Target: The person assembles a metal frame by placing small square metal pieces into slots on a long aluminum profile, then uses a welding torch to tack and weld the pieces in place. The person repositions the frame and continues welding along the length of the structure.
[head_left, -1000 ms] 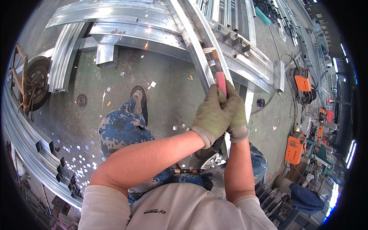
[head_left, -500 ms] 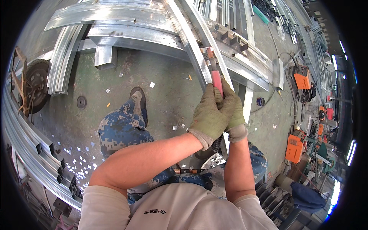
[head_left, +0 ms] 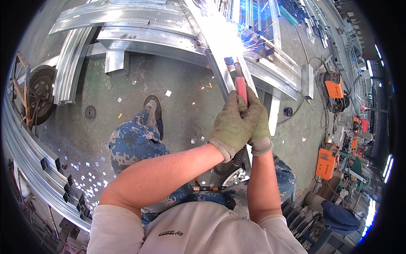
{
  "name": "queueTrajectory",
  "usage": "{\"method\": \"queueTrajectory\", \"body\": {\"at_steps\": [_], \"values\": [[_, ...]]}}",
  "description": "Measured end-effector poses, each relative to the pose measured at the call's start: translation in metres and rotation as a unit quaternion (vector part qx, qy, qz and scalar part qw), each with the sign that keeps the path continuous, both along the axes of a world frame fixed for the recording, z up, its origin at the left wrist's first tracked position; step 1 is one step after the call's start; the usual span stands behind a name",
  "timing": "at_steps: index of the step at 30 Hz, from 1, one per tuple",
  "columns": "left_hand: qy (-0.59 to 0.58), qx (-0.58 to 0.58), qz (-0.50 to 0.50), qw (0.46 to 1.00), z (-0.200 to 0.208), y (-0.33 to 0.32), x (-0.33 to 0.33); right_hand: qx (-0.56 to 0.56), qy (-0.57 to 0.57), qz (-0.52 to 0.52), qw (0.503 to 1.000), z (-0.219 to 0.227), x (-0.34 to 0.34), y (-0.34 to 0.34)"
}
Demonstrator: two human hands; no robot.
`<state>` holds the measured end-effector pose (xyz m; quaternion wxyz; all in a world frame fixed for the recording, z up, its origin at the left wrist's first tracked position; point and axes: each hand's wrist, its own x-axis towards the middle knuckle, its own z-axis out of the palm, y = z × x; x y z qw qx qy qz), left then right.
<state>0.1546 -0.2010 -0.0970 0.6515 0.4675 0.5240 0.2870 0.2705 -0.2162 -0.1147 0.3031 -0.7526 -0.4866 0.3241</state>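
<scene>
Both gloved hands are wrapped around a welding torch with a red handle (head_left: 241, 89). My left hand (head_left: 231, 122) overlaps my right hand (head_left: 259, 127), and its fingers lie closed against the grip. From the torch tip comes a glaring white-blue arc with sparks, which hides the weld spot. The torch points away from me between two long metal tubes, the left tube (head_left: 219, 76) and the right tube (head_left: 247, 73). These rest across a thick metal beam (head_left: 160, 44). A black ribbed cable (head_left: 240, 156) runs back from the grip below my hands.
Stacked metal profiles (head_left: 69, 67) lie at the far left, near a wheeled cart (head_left: 42, 93). More tubes (head_left: 40, 156) line the left side. Small metal squares (head_left: 91, 182) are scattered on the floor. At the right stand orange machines (head_left: 334, 89) with cables. My foot (head_left: 153, 108) is on the floor.
A bright arc with flying sparks now burns at the torch tip, where there was none before. My hands and the torch have hardly moved.
</scene>
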Motion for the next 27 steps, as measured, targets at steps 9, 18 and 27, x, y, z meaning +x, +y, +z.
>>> {"method": "queueTrajectory", "body": {"at_steps": [9,18,27], "values": [[-0.021,0.003,-0.040,0.999,0.004,0.002,-0.001,0.015,0.040,-0.017,0.999,0.015,-0.002,0.002],[-0.049,0.027,-0.039,0.998,0.010,0.002,-0.002,0.018,0.129,-0.048,0.990,0.023,0.000,0.002],[-0.021,0.004,-0.031,0.999,0.004,0.007,-0.001,0.015,0.044,0.000,0.999,0.006,0.008,0.008]]}}
